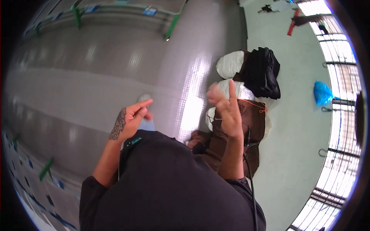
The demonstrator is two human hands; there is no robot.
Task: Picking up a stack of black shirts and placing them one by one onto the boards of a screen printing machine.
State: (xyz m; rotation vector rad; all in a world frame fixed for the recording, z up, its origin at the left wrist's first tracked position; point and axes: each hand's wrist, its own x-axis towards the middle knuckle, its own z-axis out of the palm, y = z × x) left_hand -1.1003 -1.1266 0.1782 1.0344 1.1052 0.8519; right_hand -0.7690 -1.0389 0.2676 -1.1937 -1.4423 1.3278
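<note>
My left hand, tattooed on its back, is raised in front of my dark shirt with the index finger stretched out and the other fingers partly bent. Nothing shows in it. My right hand is held up with one finger pointing away from me and the others spread and smeared by motion. It appears to hold nothing. Beneath it in the picture lie white wrapped bundles and a brown fabric pile. Whether it touches them I cannot tell; it looks raised above them.
Black folded cloth rests on the bundles, by a pale green ledge. A blue plastic bag sits near the barred windows at right. Racks with green posts stand across the grey floor. A black cable runs beside my right arm.
</note>
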